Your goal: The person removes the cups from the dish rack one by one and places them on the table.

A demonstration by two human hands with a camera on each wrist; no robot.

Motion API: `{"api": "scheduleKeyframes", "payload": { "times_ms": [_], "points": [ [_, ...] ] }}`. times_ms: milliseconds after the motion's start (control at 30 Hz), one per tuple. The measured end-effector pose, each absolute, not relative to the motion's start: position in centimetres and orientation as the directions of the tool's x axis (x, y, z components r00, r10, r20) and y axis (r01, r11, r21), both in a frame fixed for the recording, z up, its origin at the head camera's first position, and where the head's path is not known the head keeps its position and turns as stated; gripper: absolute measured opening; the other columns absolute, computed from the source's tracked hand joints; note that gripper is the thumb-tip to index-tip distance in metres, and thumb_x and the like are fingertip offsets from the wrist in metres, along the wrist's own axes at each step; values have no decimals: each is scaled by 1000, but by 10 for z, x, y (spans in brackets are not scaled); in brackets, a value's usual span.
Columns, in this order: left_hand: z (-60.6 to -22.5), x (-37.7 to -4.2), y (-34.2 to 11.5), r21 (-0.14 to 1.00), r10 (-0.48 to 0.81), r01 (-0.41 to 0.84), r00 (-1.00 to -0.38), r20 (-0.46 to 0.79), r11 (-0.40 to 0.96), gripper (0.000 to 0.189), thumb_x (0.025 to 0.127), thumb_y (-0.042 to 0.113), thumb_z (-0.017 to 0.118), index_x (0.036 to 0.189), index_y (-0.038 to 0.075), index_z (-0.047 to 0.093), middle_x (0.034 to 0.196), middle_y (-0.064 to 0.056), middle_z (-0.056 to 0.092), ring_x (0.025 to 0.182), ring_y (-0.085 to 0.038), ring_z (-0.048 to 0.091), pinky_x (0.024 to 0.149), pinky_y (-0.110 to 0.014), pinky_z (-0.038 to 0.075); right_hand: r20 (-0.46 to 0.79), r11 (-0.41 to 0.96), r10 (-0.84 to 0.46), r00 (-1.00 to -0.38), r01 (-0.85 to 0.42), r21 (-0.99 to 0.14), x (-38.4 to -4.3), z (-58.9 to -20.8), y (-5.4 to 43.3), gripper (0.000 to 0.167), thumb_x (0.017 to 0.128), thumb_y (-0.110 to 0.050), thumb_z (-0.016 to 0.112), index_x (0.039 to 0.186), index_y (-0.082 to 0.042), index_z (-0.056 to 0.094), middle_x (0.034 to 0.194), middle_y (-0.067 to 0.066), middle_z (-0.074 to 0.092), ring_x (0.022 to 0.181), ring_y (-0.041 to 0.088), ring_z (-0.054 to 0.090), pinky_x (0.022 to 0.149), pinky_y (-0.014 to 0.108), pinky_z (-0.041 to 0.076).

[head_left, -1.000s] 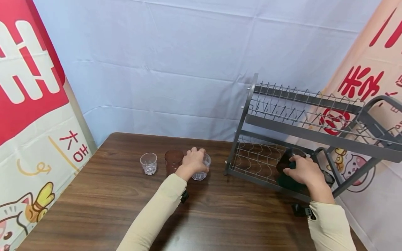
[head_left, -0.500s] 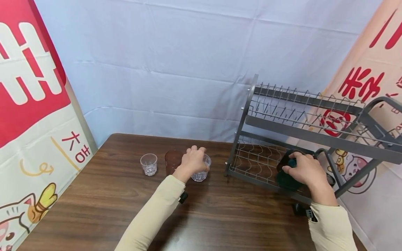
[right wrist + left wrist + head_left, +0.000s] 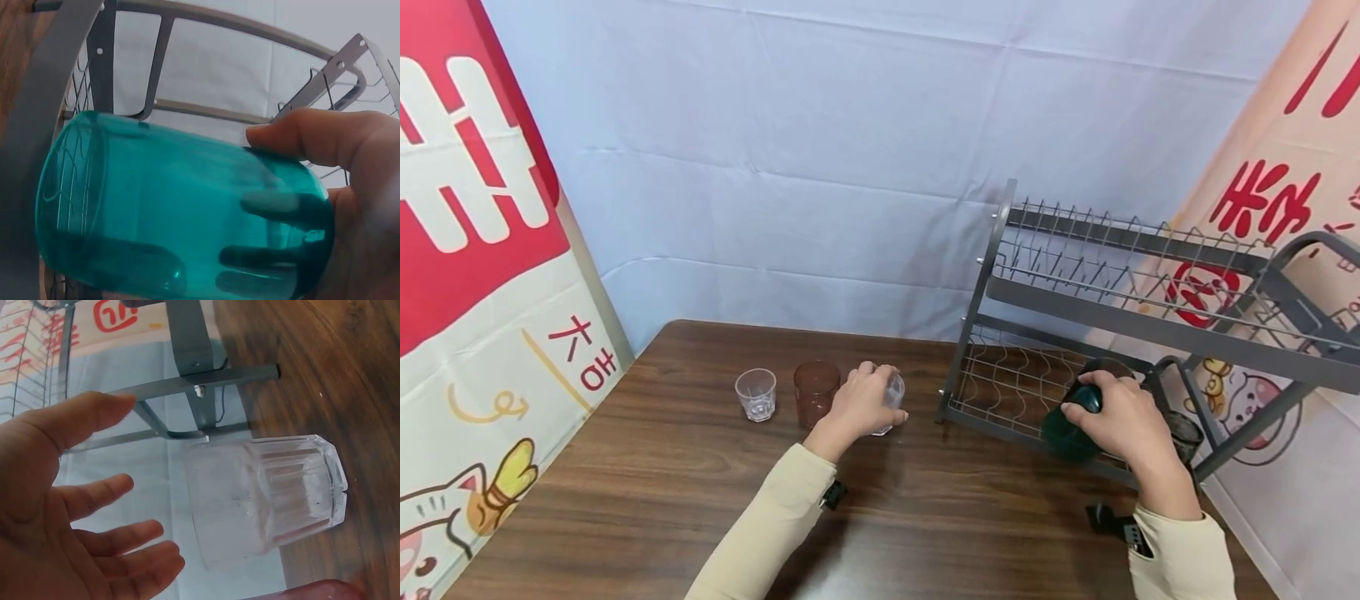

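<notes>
My right hand (image 3: 1123, 421) grips a teal tumbler (image 3: 169, 206) near its base end, thumb on one side and fingers showing through from the other. The tumbler is tilted, at the front of the dish rack's (image 3: 1022, 433) lower shelf; contact with the rack cannot be told. My left hand (image 3: 861, 404) is beside a clear faceted glass (image 3: 269, 494), thumb and fingers spread, with a gap to the glass in the left wrist view. That glass stands upright on the table, partly hidden by the hand in the head view. Left of it stands a brown-red tumbler (image 3: 815, 392).
A small clear glass (image 3: 756, 393) stands farther left on the wooden table (image 3: 647, 467). A dark tumbler (image 3: 1105, 368) and a grey glass (image 3: 1183, 435) are on the lower shelf near my right hand. The rack's upper wire shelf (image 3: 1120, 258) overhangs them. A pale cloth hangs behind.
My right hand has brought the teal tumbler slightly left and toward the rack's front, and tilted it. The left hand has shifted slightly down and right at the clear glass.
</notes>
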State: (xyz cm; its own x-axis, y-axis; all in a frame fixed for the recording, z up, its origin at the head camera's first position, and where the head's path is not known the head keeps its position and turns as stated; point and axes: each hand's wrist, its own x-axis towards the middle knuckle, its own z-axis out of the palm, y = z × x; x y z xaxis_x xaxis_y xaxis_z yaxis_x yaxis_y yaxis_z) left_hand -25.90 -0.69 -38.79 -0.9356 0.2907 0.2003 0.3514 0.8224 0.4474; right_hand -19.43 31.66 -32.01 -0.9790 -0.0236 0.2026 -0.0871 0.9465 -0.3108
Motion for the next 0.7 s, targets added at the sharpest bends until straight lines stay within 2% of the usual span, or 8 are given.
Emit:
{"api": "scheduleKeyframes", "payload": {
  "times_ms": [333, 500, 700],
  "points": [
    [-395, -256, -13, 521, 356, 452, -892, 279, 724, 59, 73, 35, 77, 124, 12, 57, 116, -10, 52, 100, -27, 50, 76, -40, 45, 252, 934, -33, -967, -119, -336, -191, -326, 304, 52, 86, -30, 64, 122, 4, 49, 106, 34, 46, 86, 43, 48, 62, 50, 43],
    [-398, -252, -13, 581, 381, 476, -879, 287, 660, 57, 74, 33, 76, 124, 15, 56, 121, -8, 50, 103, -23, 48, 79, -38, 44, 273, 922, -24, -962, -127, -366, -189, -328, 300, 52, 87, -32, 62, 122, 4, 48, 109, 34, 46, 92, 45, 47, 65, 54, 42],
    [-403, -246, -12, 679, 390, 476, -873, 292, 559, 55, 77, 29, 75, 126, 13, 55, 121, -11, 51, 106, -30, 50, 84, -43, 43, 298, 901, -37, -954, -161, -403, -187, -330, 296, 54, 89, -37, 59, 124, 3, 49, 111, 32, 49, 96, 47, 47, 69, 57, 40]
  ]
}}
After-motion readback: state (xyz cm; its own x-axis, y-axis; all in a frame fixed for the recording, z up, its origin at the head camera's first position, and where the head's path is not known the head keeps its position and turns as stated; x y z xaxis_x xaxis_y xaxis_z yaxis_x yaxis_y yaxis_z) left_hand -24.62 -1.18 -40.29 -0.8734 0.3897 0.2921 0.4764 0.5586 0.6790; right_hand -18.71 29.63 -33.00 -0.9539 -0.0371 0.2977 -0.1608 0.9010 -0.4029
